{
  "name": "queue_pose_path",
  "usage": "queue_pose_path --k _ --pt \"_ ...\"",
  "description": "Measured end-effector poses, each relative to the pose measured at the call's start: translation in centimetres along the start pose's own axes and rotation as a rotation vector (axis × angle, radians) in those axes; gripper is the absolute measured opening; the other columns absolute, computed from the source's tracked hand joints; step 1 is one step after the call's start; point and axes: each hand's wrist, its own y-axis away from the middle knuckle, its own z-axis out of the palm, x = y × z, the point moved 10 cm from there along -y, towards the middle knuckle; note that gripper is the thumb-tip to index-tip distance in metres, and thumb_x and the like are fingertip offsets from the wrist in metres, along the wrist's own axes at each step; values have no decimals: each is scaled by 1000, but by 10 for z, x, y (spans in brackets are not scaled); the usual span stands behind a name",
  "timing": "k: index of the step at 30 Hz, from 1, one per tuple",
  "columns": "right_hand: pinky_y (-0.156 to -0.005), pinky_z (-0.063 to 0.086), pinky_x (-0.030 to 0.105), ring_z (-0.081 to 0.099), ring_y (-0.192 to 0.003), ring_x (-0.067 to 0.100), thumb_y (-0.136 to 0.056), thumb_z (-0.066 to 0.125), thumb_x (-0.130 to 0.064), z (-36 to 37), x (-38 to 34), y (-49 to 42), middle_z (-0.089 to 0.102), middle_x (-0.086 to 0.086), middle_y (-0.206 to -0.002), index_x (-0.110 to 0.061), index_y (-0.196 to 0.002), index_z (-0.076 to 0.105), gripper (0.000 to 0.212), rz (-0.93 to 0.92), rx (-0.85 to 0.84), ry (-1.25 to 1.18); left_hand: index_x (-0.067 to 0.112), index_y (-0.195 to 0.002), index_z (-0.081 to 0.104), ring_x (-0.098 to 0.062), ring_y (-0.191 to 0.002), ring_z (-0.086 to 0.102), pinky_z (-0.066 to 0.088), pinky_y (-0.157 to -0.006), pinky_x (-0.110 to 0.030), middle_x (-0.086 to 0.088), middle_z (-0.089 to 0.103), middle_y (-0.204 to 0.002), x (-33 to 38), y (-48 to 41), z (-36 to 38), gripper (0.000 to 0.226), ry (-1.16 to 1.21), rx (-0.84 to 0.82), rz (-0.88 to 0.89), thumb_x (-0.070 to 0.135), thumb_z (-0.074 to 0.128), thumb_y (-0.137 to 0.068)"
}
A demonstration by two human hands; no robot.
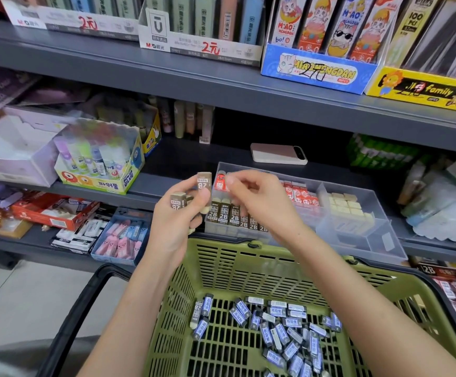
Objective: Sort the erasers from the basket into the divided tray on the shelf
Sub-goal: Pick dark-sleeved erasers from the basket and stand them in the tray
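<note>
Left hand (178, 219) grips several small brown-sleeved 2B erasers (204, 182) over the front-left corner of the clear plastic divided tray (357, 191). Right hand (259, 197) half-curled beside them, hold unclear. Blue-labelled erasers (276, 330) lie on the green plastic basket (221, 268) floor. Probably light, stiff, slick sleeves; pinch the long sides.

Grey metal shelving (221, 85); pale tiled floor (31, 295).

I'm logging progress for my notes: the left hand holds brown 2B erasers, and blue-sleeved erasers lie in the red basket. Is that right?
Not quite. The head view shows the basket is green, not red. The rest holds: the left hand holds brown 2B erasers, and blue-sleeved erasers lie in the basket.
</note>
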Motion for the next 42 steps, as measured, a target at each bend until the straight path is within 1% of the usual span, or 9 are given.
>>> queue_pose_path --k 2,5,12,16,21,26,33,39,42 --pt "-49 46 22 55 -54 8 -87 63 -27 8 -5 2 63 0 -69 -20 -86 67 8 41 -72 -169 32 -92 71 -2 -61 58 40 -47 -11 10 67 -72 2 1 4 32 -117 -43 43 33 77 -61" --pt "-47 46 26 54 -53 14 -84 67 -15 16 -8 2 63 6 -67 -10 -88 63 8 74 -162 -126 35 -90 71 -3 -64 62 44 -54 -11 6 69 -74 7 4 12 27 -234 -113 134 31 78 -64" --pt "-51 48 25 53 -52 13 -78 58 8 28 3 20 58 3 -62 -4 -99 63 24 176 -382 -179 21 -104 61 -1 -49 52 37 -41 -12 7 65 -67 8 2 9 45 -41 -40 128 30 79 -64" --pt "-53 46 23 54 -55 12 -74 60 10 44 0 30 58 -1 -65 -11 -105 59 38 146 -437 -113 22 -100 61 -1 -48 51 37 -40 -14 9 61 -64 12 5 6 35 -69 17 173 34 74 -69" --pt "-56 49 22 56 -61 13 -78 54 13 2 11 15 57 8 -77 -23 -108 63 48 185 -259 -227 16 -98 60 -8 -52 44 30 -43 -17 7 55 -61 9 1 -5 28 63 83 108 40 58 -82" --pt "-45 44 18 57 -49 10 -78 63 6 -35 39 0 63 5 -63 -9 -89 59 19 262 -27 -149 6 -108 60 -11 -65 63 52 -61 -21 0 65 -68 -9 -4 -20 19 293 180 -60 0 51 -93" --pt "-47 50 19 57 -41 11 -83 58 8 -18 58 -2 60 11 -57 -4 -75 63 15 355 -88 -55 4 -108 48 -28 -98 69 57 -78 -31 -16 71 -103 -11 -4 -21 19 332 195 -59 -1 55 -91" --pt "-56 55 26 59 -41 12 -86 57 4 -9 57 -4 61 8 -54 -10 -74 61 18 357 -74 34 4 -102 47 -29 -101 68 57 -80 -35 -16 70 -108 -10 -7 -22 6 345 185 -33 5 47 -96" --pt "-62 55 27 62 -50 11 -88 59 -3 -7 51 -2 65 5 -68 -11 -91 66 10 274 -56 239 5 -98 48 -26 -103 67 57 -78 -33 -15 70 -105 -8 -9 -20 5 380 161 -13 6 43 -98"
